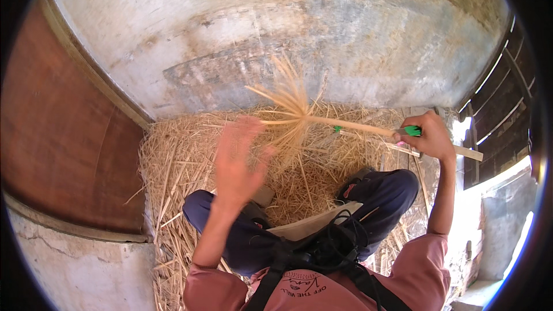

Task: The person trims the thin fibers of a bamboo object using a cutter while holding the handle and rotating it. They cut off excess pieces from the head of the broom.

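Left of the right hand [431,133]: a pale stick [345,124] is extended, its far end split into splayed strips [292,107];
Right hand: closed round the stick; a green item [411,131] is gripped too — its shape partly hidden;
Left hand [235,164]: spread and empty, blurred, just beside the strips — whether they are touched cannot be told;
Beneath both hands: straw [294,187] is strewn thickly.

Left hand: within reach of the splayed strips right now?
Likely yes. The left hand is blurred but close beside the splayed strips, with nothing visible blocking it; the right hand holds the stick away from that end.
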Available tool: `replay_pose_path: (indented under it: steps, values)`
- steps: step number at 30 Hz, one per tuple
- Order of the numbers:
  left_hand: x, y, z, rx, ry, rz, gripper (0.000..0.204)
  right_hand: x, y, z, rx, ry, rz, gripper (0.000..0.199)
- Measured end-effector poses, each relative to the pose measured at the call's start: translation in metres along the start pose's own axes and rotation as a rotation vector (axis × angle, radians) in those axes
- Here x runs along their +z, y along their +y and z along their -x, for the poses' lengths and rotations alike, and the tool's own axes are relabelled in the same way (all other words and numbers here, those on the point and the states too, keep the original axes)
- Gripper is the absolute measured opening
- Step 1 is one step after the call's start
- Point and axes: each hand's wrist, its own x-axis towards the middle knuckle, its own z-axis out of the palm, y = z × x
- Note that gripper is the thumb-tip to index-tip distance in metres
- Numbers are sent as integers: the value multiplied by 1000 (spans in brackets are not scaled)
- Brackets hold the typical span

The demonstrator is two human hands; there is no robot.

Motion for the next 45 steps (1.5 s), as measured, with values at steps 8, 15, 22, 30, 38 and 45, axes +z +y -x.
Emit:
replay_pose_path:
  steps: [8,15,22,30,38,45]
  values:
    - [42,97,-2,64,-127,-31,44,-12,-47,-26,-116,-244,-165,30]
    - [52,160,36,477,50,550,22,-2,-58,-31,-150,-236,19,33]
    - [82,87,-4,-4,-49,77,31,-17,-67,-28,-156,-279,-201,32]
    - [54,34,0,-180,-290,183,27,-18,-41,-26,-241,-66,-336,22]
    - [68,31,7,-257,-334,310,22,-3,-75,7,-401,926,-316,11]
    - [71,35,25,-468,-257,427,18,44,-97,12,222,587,-752,23]
